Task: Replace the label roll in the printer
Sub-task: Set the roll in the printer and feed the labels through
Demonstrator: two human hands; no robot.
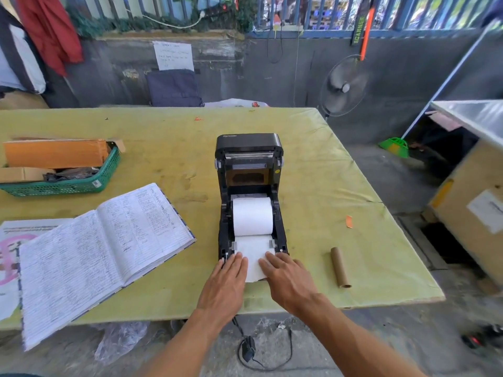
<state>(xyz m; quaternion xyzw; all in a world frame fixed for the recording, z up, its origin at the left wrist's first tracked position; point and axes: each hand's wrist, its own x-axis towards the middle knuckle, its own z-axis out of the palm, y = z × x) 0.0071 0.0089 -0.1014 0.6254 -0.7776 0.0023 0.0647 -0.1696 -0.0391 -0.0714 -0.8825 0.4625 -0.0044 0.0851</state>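
A black label printer stands in the middle of the yellow-green table with its lid raised. A full white label roll lies in its bay. The paper strip runs from the roll forward between two grey guides and over the printer's front edge. My left hand lies flat on the strip's left side at the front of the printer. My right hand presses flat on the strip's right side. An empty brown cardboard core lies on the table to the right of the printer.
An open handwritten ledger lies left of the printer, overhanging the table's near edge. A green basket with cardboard sits at far left. An orange scrap lies right of the printer. A power cable hangs below. A fan stands behind.
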